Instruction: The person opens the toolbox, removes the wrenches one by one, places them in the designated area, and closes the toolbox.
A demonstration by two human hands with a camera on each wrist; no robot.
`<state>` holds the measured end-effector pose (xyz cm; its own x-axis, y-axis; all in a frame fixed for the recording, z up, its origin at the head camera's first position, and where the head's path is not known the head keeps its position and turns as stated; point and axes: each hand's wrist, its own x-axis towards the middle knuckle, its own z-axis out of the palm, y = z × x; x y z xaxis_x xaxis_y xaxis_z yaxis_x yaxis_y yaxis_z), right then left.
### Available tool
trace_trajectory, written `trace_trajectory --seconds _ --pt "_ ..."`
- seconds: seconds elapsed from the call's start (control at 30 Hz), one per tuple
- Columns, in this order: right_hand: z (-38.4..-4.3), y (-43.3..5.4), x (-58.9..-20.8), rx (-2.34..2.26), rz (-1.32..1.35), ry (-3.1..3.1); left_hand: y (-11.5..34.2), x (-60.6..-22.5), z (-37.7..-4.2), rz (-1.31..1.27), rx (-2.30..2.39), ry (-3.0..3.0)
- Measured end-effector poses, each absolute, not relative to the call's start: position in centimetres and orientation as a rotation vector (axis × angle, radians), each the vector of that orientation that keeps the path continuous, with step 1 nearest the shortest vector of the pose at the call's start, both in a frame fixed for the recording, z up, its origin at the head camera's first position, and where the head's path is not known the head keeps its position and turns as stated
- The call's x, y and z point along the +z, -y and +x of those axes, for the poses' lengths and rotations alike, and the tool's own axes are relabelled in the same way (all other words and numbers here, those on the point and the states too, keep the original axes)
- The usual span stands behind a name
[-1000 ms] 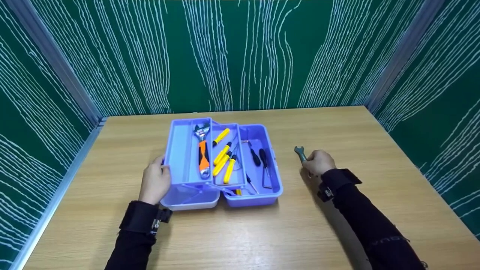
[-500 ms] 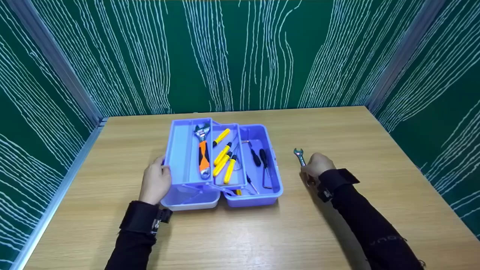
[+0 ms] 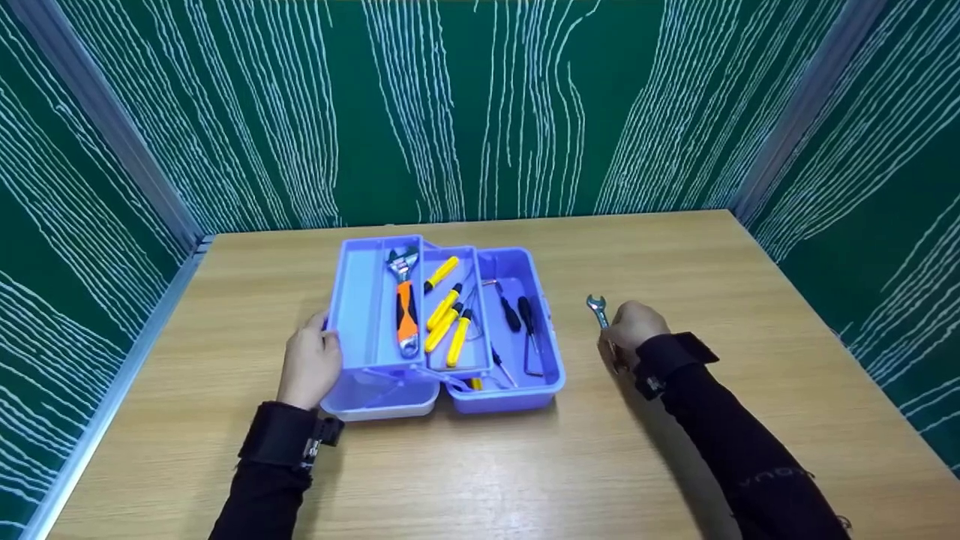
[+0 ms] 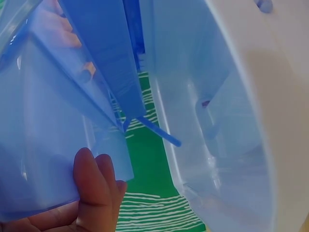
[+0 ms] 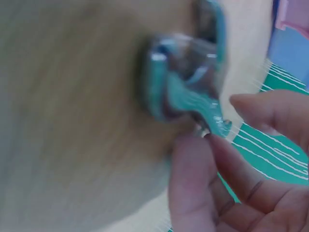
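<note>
A purple toolbox (image 3: 506, 401) stands unfolded on the table, its trays spread in steps. My left hand (image 3: 310, 364) grips the left edge of its upper tray (image 3: 360, 300); in the left wrist view, fingers (image 4: 91, 181) lie against the tray wall. An adjustable wrench (image 3: 406, 307) with an orange and black handle lies in that tray. To the right of the toolbox, my right hand (image 3: 636, 326) pinches a shiny metal wrench (image 3: 598, 307), its open end pointing away from me. In the right wrist view, the wrench (image 5: 193, 87) is blurred, with fingertips at its shank.
Several yellow-handled tools (image 3: 444, 326) lie in the middle tray. The deep right compartment holds black-handled tools (image 3: 527, 315), some with bent shafts. Green panels with white wavy lines (image 3: 480, 112) enclose the wooden table (image 3: 495, 480) at the back and sides.
The wrench has turned slightly in my right hand, its face going from dull to shiny. The right hand has shifted a little; the left hand and toolbox stay put.
</note>
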<state>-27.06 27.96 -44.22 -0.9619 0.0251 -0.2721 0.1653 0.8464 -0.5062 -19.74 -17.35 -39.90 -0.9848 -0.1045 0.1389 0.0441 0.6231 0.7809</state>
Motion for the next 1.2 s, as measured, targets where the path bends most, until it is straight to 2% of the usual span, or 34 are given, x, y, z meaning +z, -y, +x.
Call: trace_trajectory --seconds 0.4,0.77,1.2 --pt "-27.1 -24.3 -43.0 -1.305 -0.102 -2.769 17.4 -40.0 -19.7 0.018 -1.266 2.650" --pt "-25.9 -20.0 -44.0 -1.533 -0.163 -2.665 17.2 -40.0 -19.8 0.016 -1.287 2.638" --pt "-25.4 -18.8 -44.8 -1.571 -0.211 -2.675 17.4 -39.5 -19.6 0.060 -1.349 2.677"
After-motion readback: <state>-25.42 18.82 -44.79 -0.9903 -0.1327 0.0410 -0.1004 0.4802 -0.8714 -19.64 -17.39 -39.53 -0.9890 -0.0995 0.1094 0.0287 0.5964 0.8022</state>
